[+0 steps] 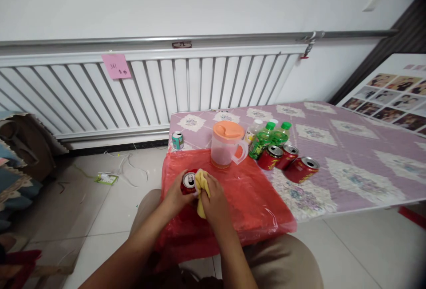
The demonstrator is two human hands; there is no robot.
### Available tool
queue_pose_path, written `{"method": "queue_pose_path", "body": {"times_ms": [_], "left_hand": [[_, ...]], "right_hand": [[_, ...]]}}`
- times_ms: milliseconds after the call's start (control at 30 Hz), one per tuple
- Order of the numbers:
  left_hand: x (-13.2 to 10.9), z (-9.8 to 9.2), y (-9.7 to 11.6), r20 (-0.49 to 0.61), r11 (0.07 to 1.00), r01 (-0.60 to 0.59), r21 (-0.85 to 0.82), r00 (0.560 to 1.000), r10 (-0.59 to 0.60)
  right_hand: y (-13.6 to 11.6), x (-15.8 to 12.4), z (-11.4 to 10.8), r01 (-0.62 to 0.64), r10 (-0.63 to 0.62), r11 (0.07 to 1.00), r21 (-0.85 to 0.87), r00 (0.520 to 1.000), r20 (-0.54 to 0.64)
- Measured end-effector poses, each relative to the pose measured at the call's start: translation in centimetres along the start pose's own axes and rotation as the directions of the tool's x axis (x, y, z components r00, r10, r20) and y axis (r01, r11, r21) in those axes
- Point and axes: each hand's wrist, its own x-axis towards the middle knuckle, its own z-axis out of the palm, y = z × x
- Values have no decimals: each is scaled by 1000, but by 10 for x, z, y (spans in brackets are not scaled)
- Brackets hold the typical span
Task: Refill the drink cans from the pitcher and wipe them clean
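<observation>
My left hand is closed around a red drink can whose opened top faces up toward me. In my right hand is a bunched yellow cloth, pressed against the can's right side. Both hands are over a red plastic sheet spread on the near part of the table. Just beyond them stands a clear pitcher with an orange lid and a handle on its right.
Several red cans and green-capped bottles stand right of the pitcher on the purple floral tablecloth. A small teal can sits at the back left corner. Behind runs a white radiator; a photo board leans at right.
</observation>
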Motion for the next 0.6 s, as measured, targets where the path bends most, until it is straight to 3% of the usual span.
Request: {"method": "queue_pose_path", "body": {"times_ms": [100,267,367,600], "left_hand": [[-2,-3,15,41,996,67,-64,997,-64],[-5,-15,40,135,988,72,-134,989,-54],[-4,-24,44,170,981,64,-181,985,-32],[0,-28,44,119,966,17,-258,993,14]], "right_hand": [[-4,-1,-5,20,-20,999,-28,1000,9],[3,-2,-12,-4,5,1000,-25,999,36],[6,-2,-17,-34,32,999,29,997,66],[3,-4,-28,-155,140,974,164,985,102]]}}
